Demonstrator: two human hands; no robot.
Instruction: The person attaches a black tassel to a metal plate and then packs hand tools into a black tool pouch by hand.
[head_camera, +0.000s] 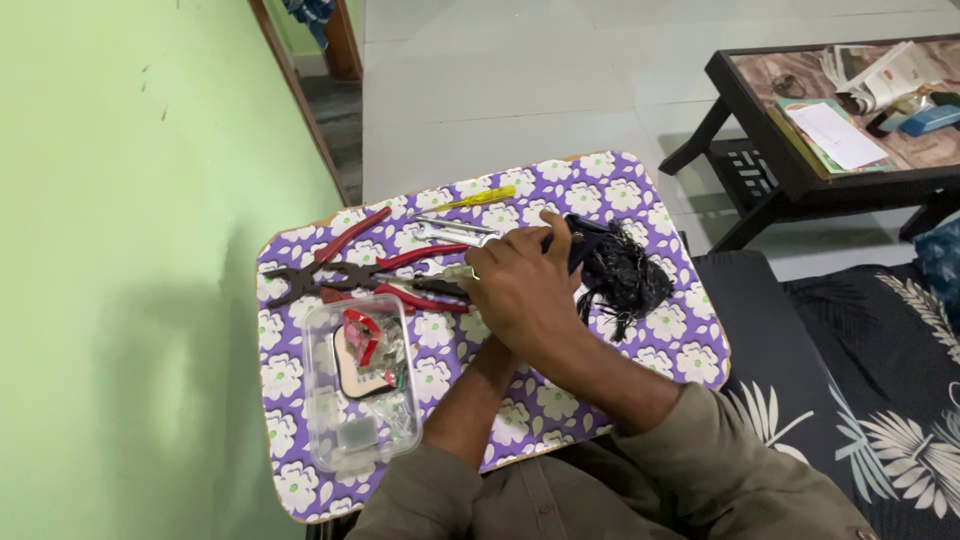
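Observation:
My right hand (518, 288) lies over the middle of a small table with a purple flowered cover (560, 400). Its thumb and fingers are closed on a dark blue object (585, 243). A tangle of black wires (628, 278) hangs from that object onto the cover. My left forearm (468, 405) runs up beneath the right hand, and the left hand itself is hidden under it. A small tool with a pale tip (455, 274) pokes out to the left of the hands.
Red-handled pliers (345, 278), a second red-handled tool (352, 236), a silver wrench (455, 232) and a yellow screwdriver (482, 197) lie on the cover's far left. A clear plastic box (358, 390) of small parts sits near left. A dark coffee table (790, 175) stands far right.

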